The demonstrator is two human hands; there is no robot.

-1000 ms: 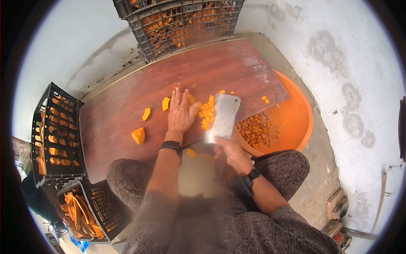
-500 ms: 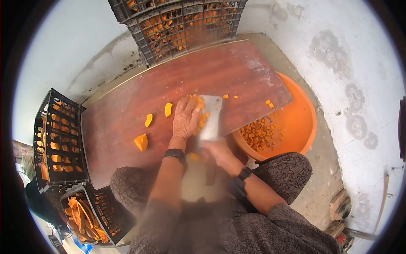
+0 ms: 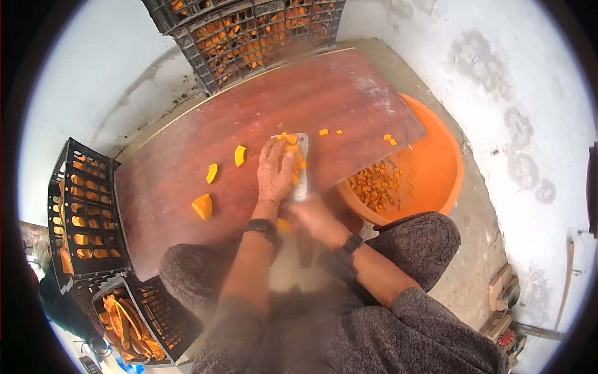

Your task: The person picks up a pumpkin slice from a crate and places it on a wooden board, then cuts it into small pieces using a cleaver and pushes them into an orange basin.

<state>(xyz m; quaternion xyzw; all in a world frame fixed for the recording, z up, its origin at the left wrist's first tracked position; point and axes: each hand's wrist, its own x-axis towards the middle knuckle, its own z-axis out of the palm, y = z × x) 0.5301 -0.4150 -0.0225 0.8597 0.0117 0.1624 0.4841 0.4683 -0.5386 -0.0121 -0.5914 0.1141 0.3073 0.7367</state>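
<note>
A wide metal cleaver (image 3: 303, 174) lies nearly flat over the reddish board (image 3: 249, 106), with cut orange pumpkin pieces (image 3: 293, 149) on its blade. My right hand (image 3: 311, 218), blurred, is closed around the cleaver's handle end. Against the pieces rests my left hand (image 3: 274, 174), its fingers bent along the blade's left side; whether they grip anything is hard to tell. Left of it are two small pumpkin slices (image 3: 240, 156) and a larger chunk (image 3: 202, 207). A few small cubes (image 3: 324, 131) sit to the right of the blade.
An orange basin (image 3: 439, 168) holding diced pumpkin stands under the board's right edge. Black crates (image 3: 212, 56) of pumpkin pieces are behind the board, and another crate (image 3: 71, 212) is at the left. A lower crate (image 3: 168, 311) holds peel-like strips. White walls enclose the area.
The cleaver has tilted flatter, and the pumpkin pieces now lie on its blade beside my left hand. My right hand has shifted slightly. The whole view has moved a little.
</note>
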